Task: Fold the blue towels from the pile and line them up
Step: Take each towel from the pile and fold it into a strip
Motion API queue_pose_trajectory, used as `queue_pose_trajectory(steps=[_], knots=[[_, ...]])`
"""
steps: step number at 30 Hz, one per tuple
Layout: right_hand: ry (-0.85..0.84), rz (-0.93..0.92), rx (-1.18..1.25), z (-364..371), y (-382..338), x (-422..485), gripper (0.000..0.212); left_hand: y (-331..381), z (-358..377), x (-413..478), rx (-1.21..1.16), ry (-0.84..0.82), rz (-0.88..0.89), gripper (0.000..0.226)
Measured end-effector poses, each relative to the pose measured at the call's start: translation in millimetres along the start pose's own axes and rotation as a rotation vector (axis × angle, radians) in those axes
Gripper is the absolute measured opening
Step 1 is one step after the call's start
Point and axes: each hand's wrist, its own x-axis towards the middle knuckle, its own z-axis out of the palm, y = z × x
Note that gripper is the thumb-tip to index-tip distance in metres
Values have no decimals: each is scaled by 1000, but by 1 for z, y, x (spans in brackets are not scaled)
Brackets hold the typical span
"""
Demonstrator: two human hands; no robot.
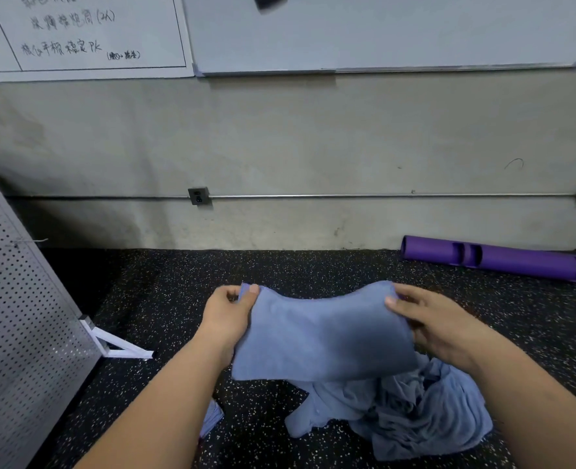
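A blue towel (320,333) hangs in the air between my hands, spread out flat above the floor. My left hand (227,314) pinches its upper left corner between thumb and fingers. My right hand (438,323) grips the upper right corner. Below and to the right lies a crumpled pile of blue towels (408,414) on the black speckled floor (164,299). A small bit of blue cloth (212,418) shows beside my left forearm, mostly hidden by it.
A perforated metal panel (19,316) on a white foot (120,346) stands at the left. A purple roller (503,260) lies along the concrete wall at the back right. Whiteboards (381,32) hang on the wall above.
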Motion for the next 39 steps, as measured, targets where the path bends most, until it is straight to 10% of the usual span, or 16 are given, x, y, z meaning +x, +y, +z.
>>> queue_pose_trajectory(steps=[9, 18, 31, 39], knots=[[108, 83, -204, -7, 15, -4, 17, -11, -27, -1, -40, -142, -136, 21], [288, -435, -647, 13, -1, -51, 2, 3, -55, -46, 161, -84, 410, 14], [154, -184, -187, 42, -3, -86, 19, -1, -64, -55, -210, -120, -86, 27], [57, -159, -249, 25, 4, -69, 25, -11, -78, -42, 67, -147, 224, 33]])
